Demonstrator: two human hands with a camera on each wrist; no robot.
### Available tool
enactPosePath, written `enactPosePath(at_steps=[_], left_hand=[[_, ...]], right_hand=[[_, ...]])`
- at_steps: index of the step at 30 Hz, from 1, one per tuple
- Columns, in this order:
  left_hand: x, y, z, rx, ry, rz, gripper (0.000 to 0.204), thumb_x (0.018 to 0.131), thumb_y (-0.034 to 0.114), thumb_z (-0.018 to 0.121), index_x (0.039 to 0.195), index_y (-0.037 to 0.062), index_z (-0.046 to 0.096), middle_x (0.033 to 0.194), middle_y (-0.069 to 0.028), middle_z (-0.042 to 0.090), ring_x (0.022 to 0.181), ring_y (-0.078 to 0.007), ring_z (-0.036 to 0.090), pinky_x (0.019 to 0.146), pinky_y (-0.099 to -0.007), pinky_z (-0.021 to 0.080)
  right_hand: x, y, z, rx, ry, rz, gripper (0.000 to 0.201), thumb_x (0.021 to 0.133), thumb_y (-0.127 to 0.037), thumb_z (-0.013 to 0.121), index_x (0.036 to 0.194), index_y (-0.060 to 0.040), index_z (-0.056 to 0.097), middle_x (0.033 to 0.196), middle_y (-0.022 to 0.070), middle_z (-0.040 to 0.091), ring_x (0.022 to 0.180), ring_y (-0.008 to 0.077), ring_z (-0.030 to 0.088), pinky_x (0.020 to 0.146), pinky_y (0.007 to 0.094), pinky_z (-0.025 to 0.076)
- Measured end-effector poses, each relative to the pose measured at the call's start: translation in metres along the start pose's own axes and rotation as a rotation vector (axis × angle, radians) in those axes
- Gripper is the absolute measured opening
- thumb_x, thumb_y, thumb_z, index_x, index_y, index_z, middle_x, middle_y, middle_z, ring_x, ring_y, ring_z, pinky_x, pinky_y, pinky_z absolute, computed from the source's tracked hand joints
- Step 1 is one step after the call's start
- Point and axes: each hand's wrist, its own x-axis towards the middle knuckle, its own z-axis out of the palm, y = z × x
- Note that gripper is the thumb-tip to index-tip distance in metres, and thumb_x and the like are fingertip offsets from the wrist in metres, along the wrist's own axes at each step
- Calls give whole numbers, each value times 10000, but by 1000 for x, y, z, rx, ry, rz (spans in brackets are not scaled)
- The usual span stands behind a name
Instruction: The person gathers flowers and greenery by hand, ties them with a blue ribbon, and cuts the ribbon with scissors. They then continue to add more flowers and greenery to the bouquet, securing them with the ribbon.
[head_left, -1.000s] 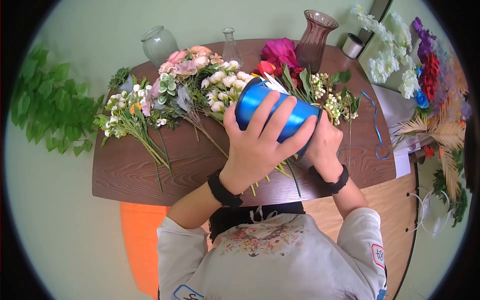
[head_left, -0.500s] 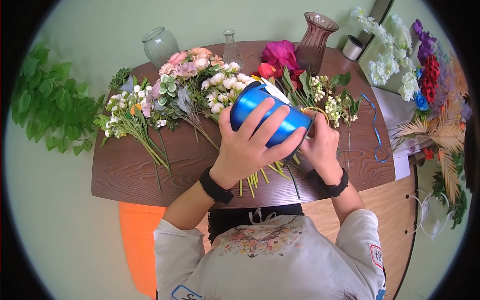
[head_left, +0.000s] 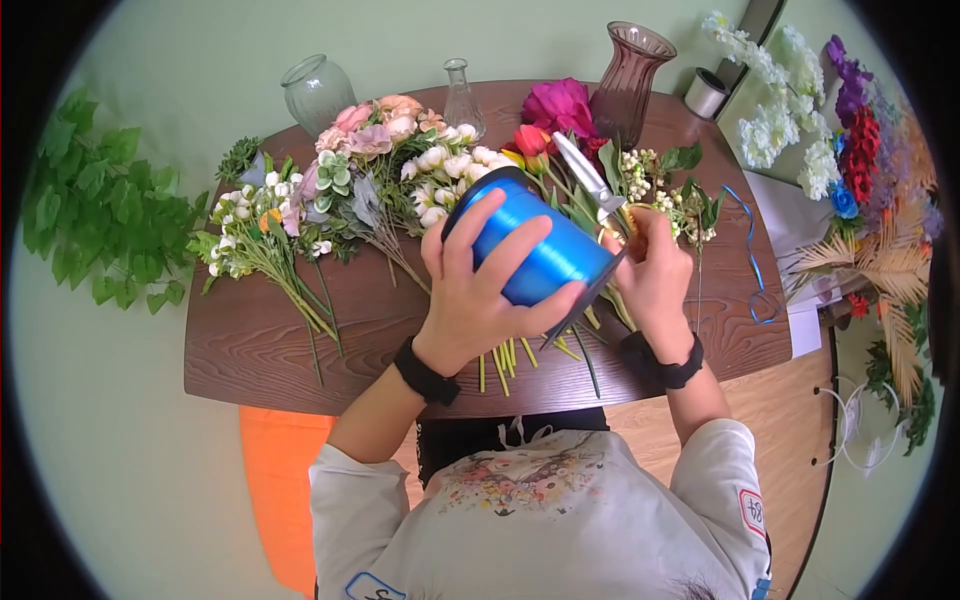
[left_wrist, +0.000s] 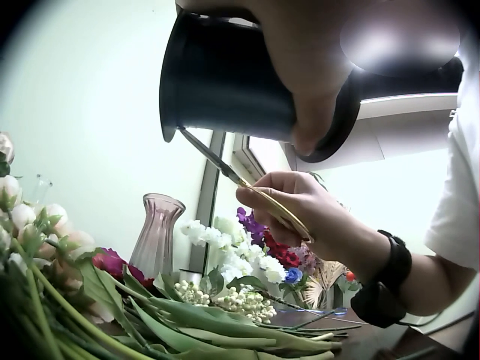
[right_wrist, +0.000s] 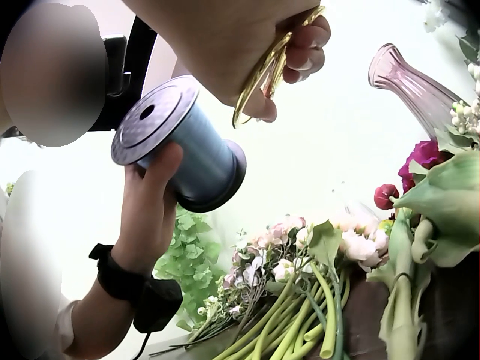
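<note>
My left hand (head_left: pixel 475 290) grips a spool of shiny blue ribbon (head_left: pixel 540 250), its fingers spread over the side and the thumb near the lower flange. The spool is held tilted above the table, in front of my body. To its right, my right hand (head_left: pixel 655 275) holds a pair of scissors (head_left: pixel 588 172) by the gold handles (right_wrist: pixel 259 82), blades pointing up and away. The blades look closed together. From the left wrist, the spool (left_wrist: pixel 225 82) appears dark, and the scissor tip overlaps its flange. In the right wrist view, the spool's round end (right_wrist: pixel 150 120) faces me.
Cut flower stems with white blooms (head_left: pixel 440 180), pink blooms (head_left: pixel 370 130) and magenta blooms (head_left: pixel 560 105) lie across the wooden table (head_left: pixel 260 350). Behind them stand a purple glass vase (head_left: pixel 625 85) and clear vases (head_left: pixel 318 92). A loose blue ribbon (head_left: pixel 750 235) curls at the right.
The spool has shifted left and slightly down with my left hand. The scissor blades, earlier mostly behind the spool, have swung out to its right and now point upward.
</note>
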Motion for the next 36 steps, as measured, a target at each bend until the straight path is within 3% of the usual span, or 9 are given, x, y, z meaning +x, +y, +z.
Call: enactPosePath(at_steps=[3,4,6,7,8,13,16,30,36], left_hand=[[-8,-17,6,-164,65,2,397,555,287,702,914,244,537,1119,-72,449,1053,-340,399,807,-463,279],[-6,-19,8,-266,83,-147,432,545,212,733,921,119,541,1116,-94,449,1062,-300,408,848,-430,303],[-13,-17,12,-1082,247,-897,535,543,117,747,1001,30,485,1146,-97,425,1070,-233,412,898,-363,317],[-20,-29,8,-687,110,-641,631,586,26,716,1122,14,384,1186,-96,387,1068,-178,411,925,-322,313],[-23,-40,6,-688,107,-644,631,586,26,716,1122,14,384,1186,-96,387,1068,-178,411,925,-322,313],[-3,-61,0,-1183,424,-882,565,783,237,568,1232,43,285,1250,-99,336,1144,-191,344,956,-339,284],[0,-73,-2,-1289,321,-809,607,811,367,498,1260,46,246,1285,-102,286,1180,-210,303,971,-365,267],[14,-61,-16,-1505,195,-900,646,819,425,461,1266,20,230,1258,-117,335,1144,-230,357,962,-381,282],[16,-54,-14,-1469,241,-992,597,818,392,480,1237,25,263,1218,-104,359,1120,-215,370,930,-377,317]], right_hand=[[10,12,-11,-49,-29,159,314,665,-244,660,881,-67,515,560,68,544,508,215,566,462,311,433],[14,17,-15,-69,-21,184,310,668,-252,656,873,-64,517,565,73,550,516,224,568,469,320,433],[20,31,-24,-187,-81,223,305,674,-266,641,854,-49,525,614,115,577,574,284,573,520,361,440],[22,37,-28,-264,-119,230,299,679,-265,632,849,-43,524,639,134,582,605,309,572,536,378,441],[23,44,-33,-340,-158,236,294,685,-264,623,844,-38,523,665,153,586,636,334,571,553,395,441],[10,79,-40,-490,-249,283,274,735,-255,553,838,-13,478,704,200,578,681,371,561,578,427,441],[2,98,-44,-625,-253,389,278,751,-270,523,805,-3,469,696,217,572,685,378,560,585,435,443],[-22,159,-67,-870,-252,551,371,789,-363,472,742,3,510,731,204,589,705,369,580,610,438,470],[-22,187,-81,-795,-558,721,344,749,-318,536,814,16,588,839,208,587,814,368,564,702,413,463]])
